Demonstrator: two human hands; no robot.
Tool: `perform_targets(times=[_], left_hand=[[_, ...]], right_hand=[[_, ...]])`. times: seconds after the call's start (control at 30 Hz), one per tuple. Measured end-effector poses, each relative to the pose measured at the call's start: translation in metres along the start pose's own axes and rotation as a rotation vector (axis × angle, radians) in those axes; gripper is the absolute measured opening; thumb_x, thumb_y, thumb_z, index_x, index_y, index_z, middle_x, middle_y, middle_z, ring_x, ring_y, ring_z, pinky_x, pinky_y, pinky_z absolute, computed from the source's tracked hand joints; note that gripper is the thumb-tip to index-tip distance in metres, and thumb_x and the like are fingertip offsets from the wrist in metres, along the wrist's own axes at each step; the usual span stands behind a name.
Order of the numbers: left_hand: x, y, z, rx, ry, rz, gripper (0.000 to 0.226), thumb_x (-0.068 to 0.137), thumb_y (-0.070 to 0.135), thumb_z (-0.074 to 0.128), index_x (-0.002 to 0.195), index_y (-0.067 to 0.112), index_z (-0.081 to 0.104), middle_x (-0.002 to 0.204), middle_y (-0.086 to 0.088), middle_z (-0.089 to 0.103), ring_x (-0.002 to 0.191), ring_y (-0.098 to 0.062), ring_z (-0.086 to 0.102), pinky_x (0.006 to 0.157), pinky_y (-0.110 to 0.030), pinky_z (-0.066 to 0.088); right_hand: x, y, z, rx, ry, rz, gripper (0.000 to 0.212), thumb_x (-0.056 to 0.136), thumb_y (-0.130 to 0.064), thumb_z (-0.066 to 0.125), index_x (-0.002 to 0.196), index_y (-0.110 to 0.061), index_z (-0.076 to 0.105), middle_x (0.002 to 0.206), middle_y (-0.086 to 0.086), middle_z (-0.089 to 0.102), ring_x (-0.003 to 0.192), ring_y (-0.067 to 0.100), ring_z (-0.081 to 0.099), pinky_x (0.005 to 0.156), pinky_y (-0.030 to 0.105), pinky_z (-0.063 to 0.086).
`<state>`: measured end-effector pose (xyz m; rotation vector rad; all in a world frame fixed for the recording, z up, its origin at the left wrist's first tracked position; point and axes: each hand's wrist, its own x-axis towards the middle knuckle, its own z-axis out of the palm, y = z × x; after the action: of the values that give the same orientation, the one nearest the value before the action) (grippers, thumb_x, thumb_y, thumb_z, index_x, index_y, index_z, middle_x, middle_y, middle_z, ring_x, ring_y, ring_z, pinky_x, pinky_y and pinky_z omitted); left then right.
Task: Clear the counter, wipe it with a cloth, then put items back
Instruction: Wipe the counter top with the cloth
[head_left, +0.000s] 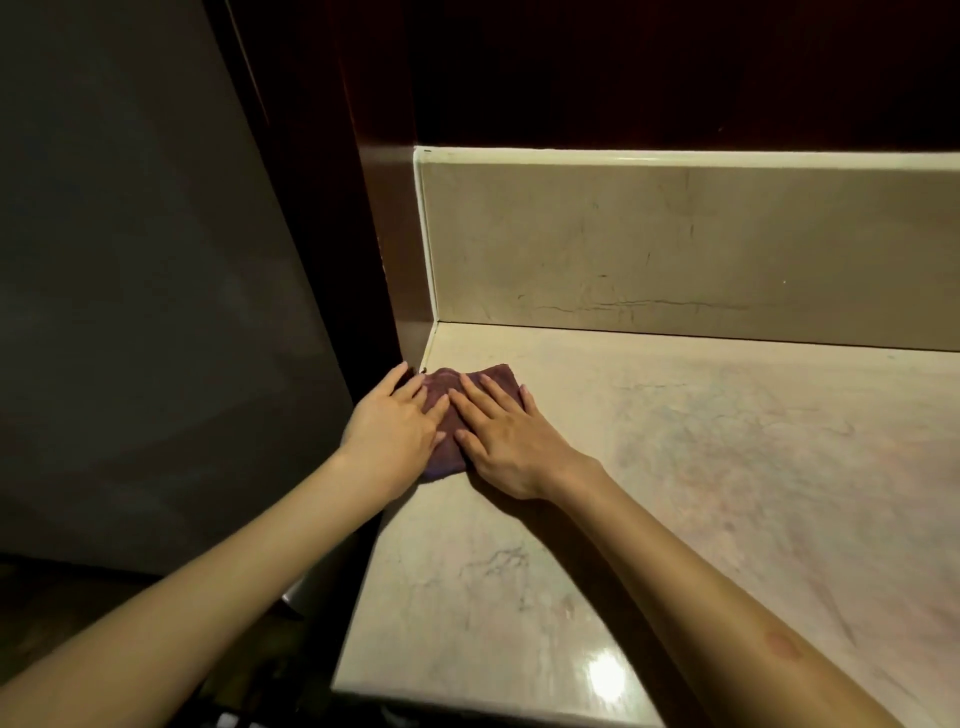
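Hands both flat, left hand and right hand fingers spread, pressing the folded purple terry cloth into the pale marble counter's back-left corner, probably for even wiping pressure.

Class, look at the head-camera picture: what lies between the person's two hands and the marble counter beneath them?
In the head view, a folded purple cloth lies between them: the left hand and right hand press flat on it, against the counter.
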<state>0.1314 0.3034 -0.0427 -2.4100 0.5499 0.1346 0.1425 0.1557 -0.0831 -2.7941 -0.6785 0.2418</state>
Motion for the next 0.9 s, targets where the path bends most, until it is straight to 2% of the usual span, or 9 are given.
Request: perform_targets(times=[0.3, 0.47, 0.53, 0.6, 0.63, 0.67, 0.73, 0.8, 0.9], left_hand=[[-0.085, 0.021, 0.019, -0.323, 0.084, -0.026, 0.053, 0.103, 0.040, 0.015, 0.152, 0.025, 0.003, 0.161, -0.002, 0.010, 0.148, -0.016, 0.003, 0.118, -0.036, -0.005], [-0.132, 0.041, 0.021, -0.361, 0.058, -0.039, 0.054, 0.102, 0.043, 0.007, 0.152, 0.026, 0.002, 0.161, -0.002, 0.008, 0.148, -0.015, 0.005, 0.119, -0.036, -0.002], [-0.148, 0.049, 0.025, -0.354, 0.087, -0.037, 0.069, 0.089, 0.047, -0.005, 0.151, 0.025, 0.016, 0.158, -0.006, 0.022, 0.146, -0.018, 0.021, 0.119, -0.040, 0.010], [-0.160, 0.054, 0.026, -0.398, 0.116, -0.071, 0.068, 0.084, 0.043, 0.011, 0.135, 0.023, 0.051, 0.134, -0.009, 0.058, 0.123, -0.019, 0.056, 0.105, -0.044, 0.038], [-0.166, 0.056, 0.027, -0.430, 0.171, -0.074, 0.062, 0.084, 0.041, 0.018, 0.129, 0.023, 0.058, 0.125, -0.008, 0.064, 0.115, -0.018, 0.062, 0.100, -0.043, 0.043], [-0.175, 0.059, 0.023, -0.464, 0.107, -0.081, 0.064, 0.085, 0.042, 0.015, 0.133, 0.024, 0.053, 0.132, -0.007, 0.059, 0.121, -0.018, 0.057, 0.104, -0.043, 0.039], [-0.184, 0.068, 0.031, -0.449, 0.068, -0.053, 0.077, 0.082, 0.048, -0.007, 0.150, 0.027, 0.023, 0.156, -0.003, 0.026, 0.143, -0.016, 0.028, 0.118, -0.037, 0.012], [-0.193, 0.072, 0.031, -0.462, 0.120, -0.066, 0.084, 0.076, 0.050, -0.014, 0.151, 0.028, 0.018, 0.157, -0.001, 0.020, 0.145, -0.013, 0.022, 0.115, -0.032, 0.002], [-0.200, 0.075, 0.032, -0.484, 0.153, -0.060, 0.063, 0.085, 0.044, 0.016, 0.132, 0.026, 0.056, 0.134, -0.003, 0.058, 0.120, -0.013, 0.058, 0.104, -0.039, 0.035]], right_hand=[[-0.070, -0.044, 0.024, 0.018, 0.025, -0.042, 0.055, 0.104, -0.037, 0.020, 0.154, -0.022, 0.004, 0.162, -0.003, -0.006, 0.148, 0.014, -0.010, 0.117, 0.041, -0.010], [-0.111, -0.068, 0.035, 0.003, 0.023, -0.050, 0.055, 0.104, -0.036, 0.021, 0.155, -0.022, 0.004, 0.162, -0.003, -0.005, 0.148, 0.014, -0.008, 0.118, 0.043, -0.009], [-0.126, -0.076, 0.040, -0.008, 0.029, -0.050, 0.055, 0.104, -0.037, 0.019, 0.154, -0.022, 0.004, 0.162, -0.003, -0.005, 0.148, 0.014, -0.008, 0.117, 0.042, -0.008], [-0.138, -0.082, 0.046, -0.018, 0.042, -0.048, 0.059, 0.099, -0.043, 0.009, 0.154, -0.021, 0.004, 0.162, -0.002, -0.004, 0.148, 0.014, -0.008, 0.117, 0.042, -0.008], [-0.144, -0.085, 0.049, -0.016, 0.057, -0.052, 0.068, 0.092, -0.048, 0.000, 0.154, -0.021, 0.005, 0.162, -0.002, -0.004, 0.149, 0.015, -0.007, 0.117, 0.042, -0.008], [-0.150, -0.087, 0.053, -0.012, 0.072, -0.056, 0.078, 0.083, -0.051, -0.008, 0.154, -0.021, 0.005, 0.162, -0.002, -0.004, 0.149, 0.015, -0.007, 0.117, 0.042, -0.009], [-0.160, -0.092, 0.058, -0.016, 0.087, -0.060, 0.090, 0.071, -0.053, -0.014, 0.154, -0.021, 0.005, 0.162, -0.002, -0.004, 0.149, 0.015, -0.007, 0.117, 0.040, -0.010], [-0.171, -0.097, 0.061, -0.037, 0.102, -0.064, 0.091, 0.070, -0.052, -0.015, 0.154, -0.021, 0.003, 0.162, -0.001, -0.004, 0.149, 0.017, -0.007, 0.117, 0.040, -0.010], [-0.185, -0.106, 0.062, -0.044, 0.105, -0.044, 0.089, 0.072, -0.050, -0.014, 0.154, -0.018, 0.002, 0.162, 0.001, -0.004, 0.149, 0.019, -0.007, 0.116, 0.039, -0.011]])
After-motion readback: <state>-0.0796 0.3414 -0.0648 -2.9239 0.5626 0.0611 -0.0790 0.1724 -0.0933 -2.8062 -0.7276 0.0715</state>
